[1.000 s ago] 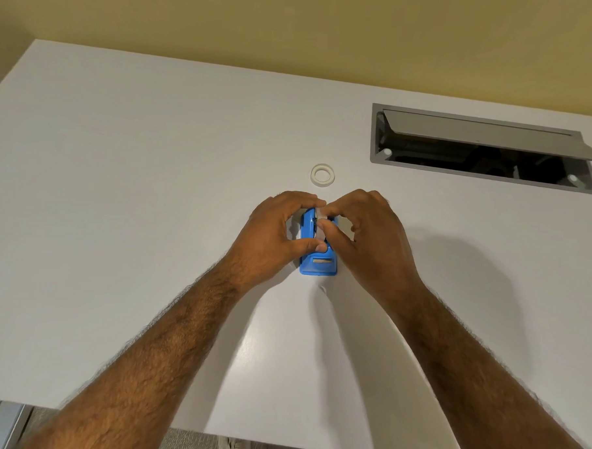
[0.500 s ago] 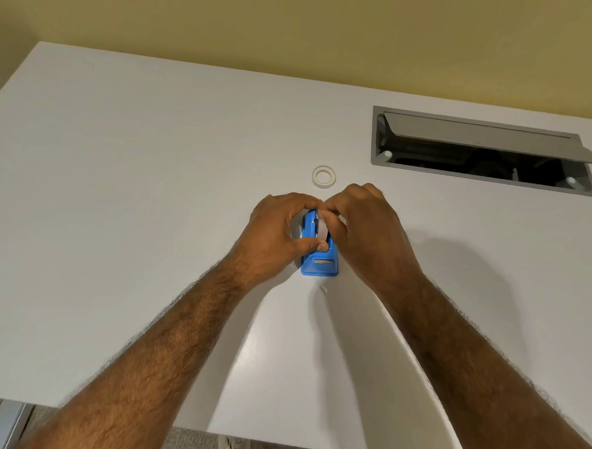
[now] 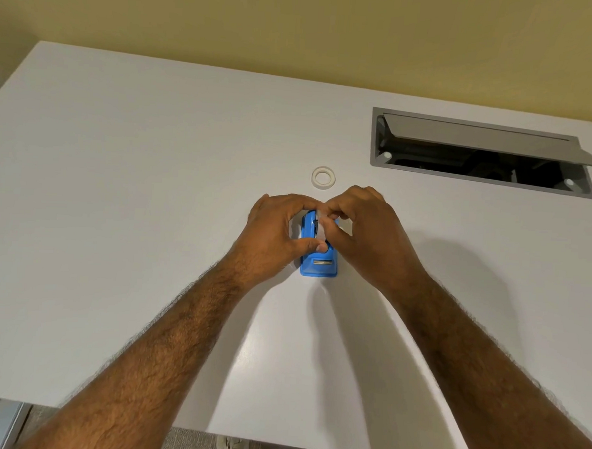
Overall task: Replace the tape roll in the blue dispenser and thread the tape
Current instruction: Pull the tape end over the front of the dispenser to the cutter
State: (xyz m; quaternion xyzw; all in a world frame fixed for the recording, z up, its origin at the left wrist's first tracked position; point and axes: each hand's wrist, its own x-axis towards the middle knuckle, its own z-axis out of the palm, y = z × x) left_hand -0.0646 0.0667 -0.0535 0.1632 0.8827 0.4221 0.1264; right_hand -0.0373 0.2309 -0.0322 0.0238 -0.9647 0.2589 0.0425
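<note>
Our two hands work on a blue tape dispenser (image 3: 318, 259) at the middle of a white table (image 3: 118, 216).

Our left hand (image 3: 277, 233) has its grip wrapped around the dispenser's left side, thumb across the top. Our right hand (image 3: 369, 234) pinches pale tape (image 3: 321, 229) at the roll seated in the dispenser, fingertips meeting the left hand's. A bare white tape ring (image 3: 323, 177) lies flat just beyond the hands. Farther right, a grey cable hatch (image 3: 477, 154) in the table stands open.
</note>
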